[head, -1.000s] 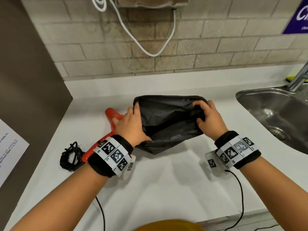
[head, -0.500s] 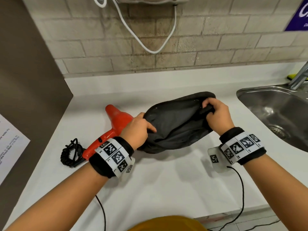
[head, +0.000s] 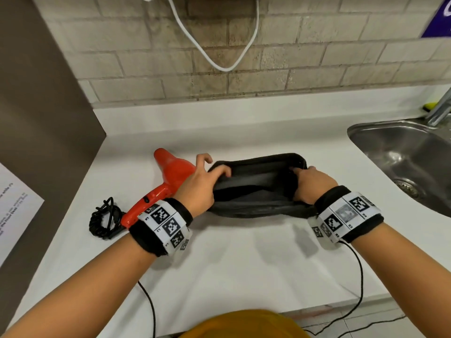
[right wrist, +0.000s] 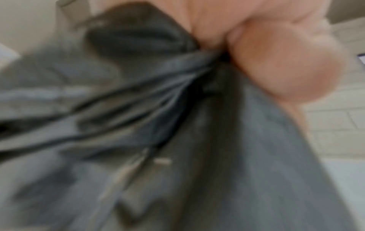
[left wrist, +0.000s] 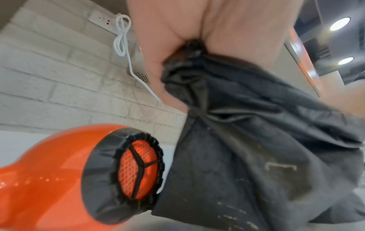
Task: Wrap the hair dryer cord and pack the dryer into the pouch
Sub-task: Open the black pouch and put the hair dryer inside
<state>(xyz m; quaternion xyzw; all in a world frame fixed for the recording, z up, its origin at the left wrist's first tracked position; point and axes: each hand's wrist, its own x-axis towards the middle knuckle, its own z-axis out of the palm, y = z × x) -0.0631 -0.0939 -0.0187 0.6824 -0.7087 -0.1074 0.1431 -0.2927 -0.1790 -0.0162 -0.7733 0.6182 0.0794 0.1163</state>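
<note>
A black fabric pouch (head: 256, 189) is held just above the white counter (head: 244, 264), its mouth stretched wide and facing me. My left hand (head: 202, 181) pinches the mouth's left edge; my right hand (head: 310, 184) grips the right edge. The left wrist view shows bunched pouch fabric (left wrist: 247, 140) caught between my fingers, and the right wrist view shows the pouch cloth (right wrist: 158, 125) blurred in my grasp. An orange hair dryer (head: 170, 176) lies on the counter left of the pouch, its rear grille (left wrist: 138, 171) close to the fabric. Its black coiled cord (head: 105, 220) lies bundled by the handle end.
A steel sink (head: 410, 162) with a tap (head: 439, 108) is set in the counter at right. A brick wall (head: 244, 69) with a hanging white cable (head: 219, 57) runs behind. A brown panel (head: 36, 118) with a paper sheet (head: 14, 211) stands at left.
Both hands have turned the pouch and pulled its mouth apart, so the opening now gapes toward me. The dryer and cord lie where they were.
</note>
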